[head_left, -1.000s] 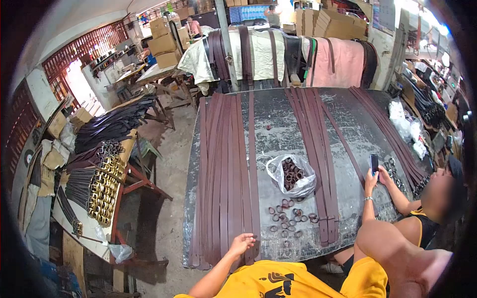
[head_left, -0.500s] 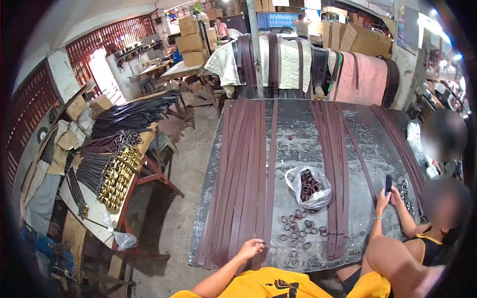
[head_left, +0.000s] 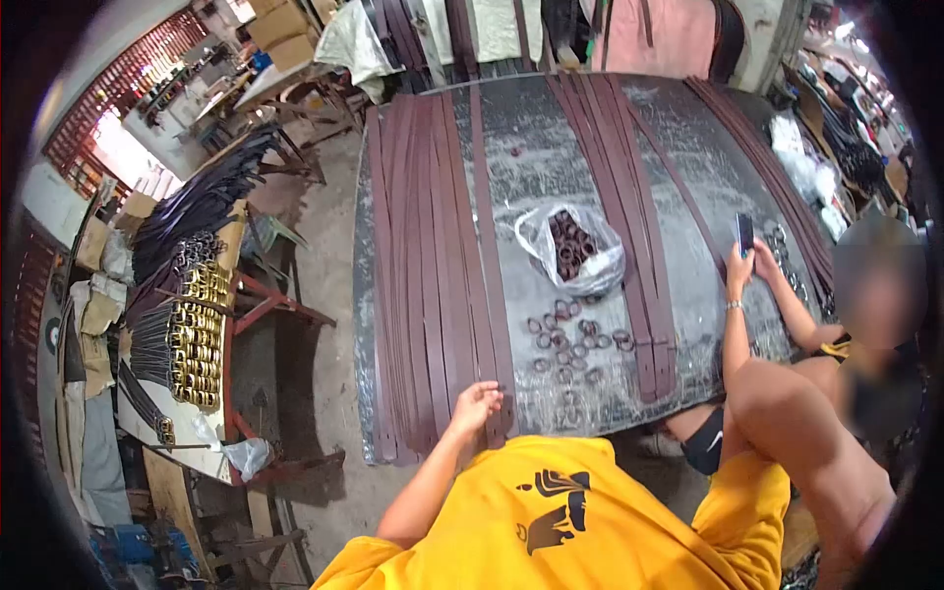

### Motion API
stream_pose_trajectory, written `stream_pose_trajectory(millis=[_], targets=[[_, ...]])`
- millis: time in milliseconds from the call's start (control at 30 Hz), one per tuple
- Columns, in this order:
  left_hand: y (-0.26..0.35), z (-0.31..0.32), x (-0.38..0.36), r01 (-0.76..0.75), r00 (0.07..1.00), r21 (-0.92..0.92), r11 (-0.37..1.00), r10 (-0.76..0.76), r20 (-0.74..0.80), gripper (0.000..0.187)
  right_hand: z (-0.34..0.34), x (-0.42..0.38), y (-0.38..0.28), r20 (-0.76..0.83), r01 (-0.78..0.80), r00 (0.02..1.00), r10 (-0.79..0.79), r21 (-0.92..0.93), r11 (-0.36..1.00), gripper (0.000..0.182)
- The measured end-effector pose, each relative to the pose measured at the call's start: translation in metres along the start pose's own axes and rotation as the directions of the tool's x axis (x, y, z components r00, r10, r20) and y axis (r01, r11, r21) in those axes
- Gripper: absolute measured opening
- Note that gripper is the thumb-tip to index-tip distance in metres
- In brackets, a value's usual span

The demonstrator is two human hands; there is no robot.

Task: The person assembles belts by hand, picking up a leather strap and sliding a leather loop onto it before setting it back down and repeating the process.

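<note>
My left hand [head_left: 477,405] is over the near ends of a row of long dark brown straps [head_left: 421,265] on the left side of the table. Its fingers are curled together. Whatever they may pinch is too small to make out. My right arm [head_left: 777,413] is bent at the elbow at lower right, and its hand is out of the picture. Right of the straps, several small brown strap loops [head_left: 562,341] lie scattered. Behind them an open clear plastic bag [head_left: 602,275] holds more brown loops [head_left: 570,246].
More brown straps [head_left: 629,226] lie right of the bag. A seated co-worker at the right holds a phone [head_left: 744,232] over the dark table [head_left: 531,177]. On a side table at left are belts with gold buckles [head_left: 197,344] and black straps [head_left: 197,202]. Draped straps hang behind.
The camera view has tilted downward, so the table appears higher and more of my yellow shirt shows. My left hand stays by the strap ends, its fingers still curled.
</note>
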State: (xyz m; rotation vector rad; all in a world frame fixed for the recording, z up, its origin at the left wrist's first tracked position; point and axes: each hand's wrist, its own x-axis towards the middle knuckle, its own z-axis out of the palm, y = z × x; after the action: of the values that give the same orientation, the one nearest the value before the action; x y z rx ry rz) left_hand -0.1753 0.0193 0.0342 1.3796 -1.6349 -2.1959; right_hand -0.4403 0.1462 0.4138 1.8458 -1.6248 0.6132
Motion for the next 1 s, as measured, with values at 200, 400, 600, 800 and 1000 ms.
stream_pose_trajectory(millis=[200,400,600,800,1000], targets=[[0.009,0.002,-0.004,0.021,1.0,0.038,0.999,-0.02,-0.021,0.026,0.019,0.005,0.012,0.036,-0.006,0.999,0.007,-0.022,1.0,0.023],[0.007,-0.003,-0.002,-0.005,1.0,0.032,0.999,0.006,-0.028,0.026,0.029,0.007,0.016,0.044,-0.01,0.999,0.011,-0.032,0.999,0.02],[0.009,0.0,-0.005,-0.008,0.999,0.023,1.0,0.009,-0.044,0.026,0.034,0.008,0.02,0.025,0.013,1.0,-0.012,-0.047,0.999,0.018],[0.001,-0.009,-0.006,-0.157,0.958,0.257,0.953,0.21,-0.194,0.025,-0.017,-0.02,-0.001,-0.232,0.113,0.962,-0.146,-0.151,0.982,0.016],[0.007,-0.009,-0.031,-0.145,0.77,0.76,0.634,0.555,-0.316,0.048,-0.011,-0.095,-0.025,-0.556,-0.271,0.802,0.22,-0.011,0.962,0.014]])
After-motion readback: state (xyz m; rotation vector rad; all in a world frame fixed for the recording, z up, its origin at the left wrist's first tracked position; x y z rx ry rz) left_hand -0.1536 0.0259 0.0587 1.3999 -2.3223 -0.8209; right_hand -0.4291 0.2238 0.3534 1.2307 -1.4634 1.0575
